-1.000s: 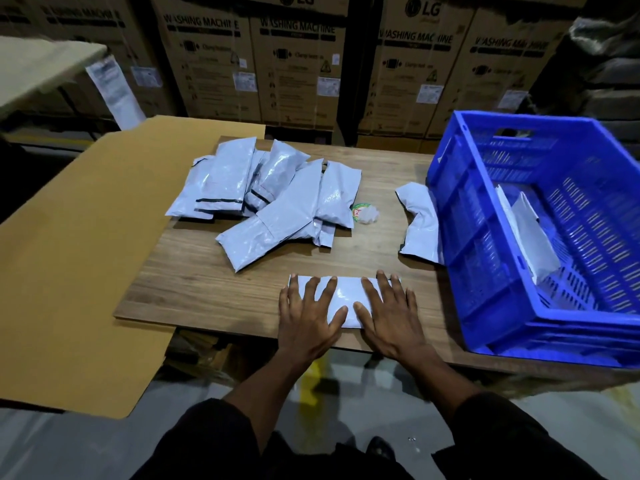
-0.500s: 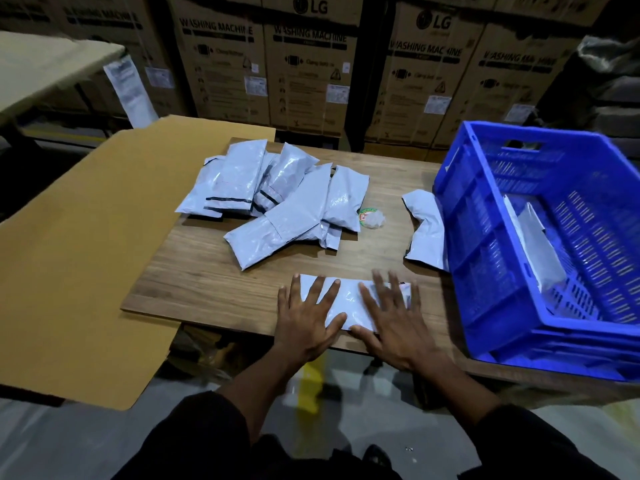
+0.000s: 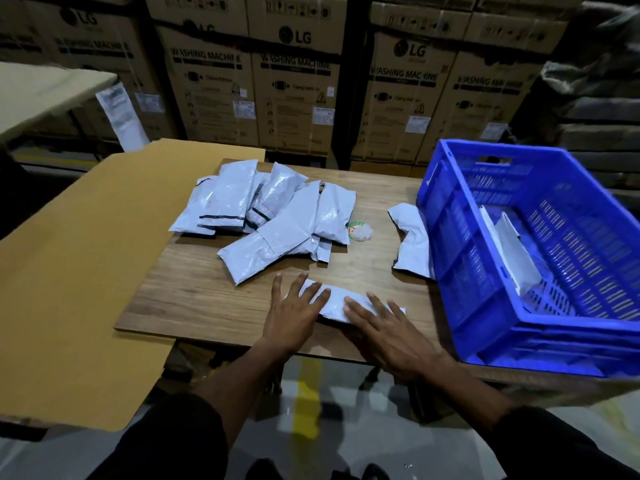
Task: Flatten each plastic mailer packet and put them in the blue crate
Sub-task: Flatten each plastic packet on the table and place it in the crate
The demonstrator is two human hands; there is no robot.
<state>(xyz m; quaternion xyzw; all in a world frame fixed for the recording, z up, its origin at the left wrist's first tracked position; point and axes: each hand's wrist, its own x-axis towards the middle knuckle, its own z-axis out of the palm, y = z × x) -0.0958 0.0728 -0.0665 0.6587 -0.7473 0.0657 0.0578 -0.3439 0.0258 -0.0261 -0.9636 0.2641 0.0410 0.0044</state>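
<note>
One blue crate (image 3: 450, 244), two hands, roughly nine mailer packets (image 3: 277, 233).

My left grip (image 3: 292, 315) and right grip (image 3: 388, 332) are bare: no gloves, rings or watch that I can see. Both forearms are uncovered up from the wrists. My left sleeve (image 3: 183, 431), at 7 o'clock, is black and pushed back near the elbow, the cloth bunched in soft folds. My right sleeve (image 3: 554, 445), at 5 o'clock, is the same black, also drawn back. At 6 o'clock my dark shoes (image 3: 375, 471) show at the bottom edge, too dim to tell more.
</note>
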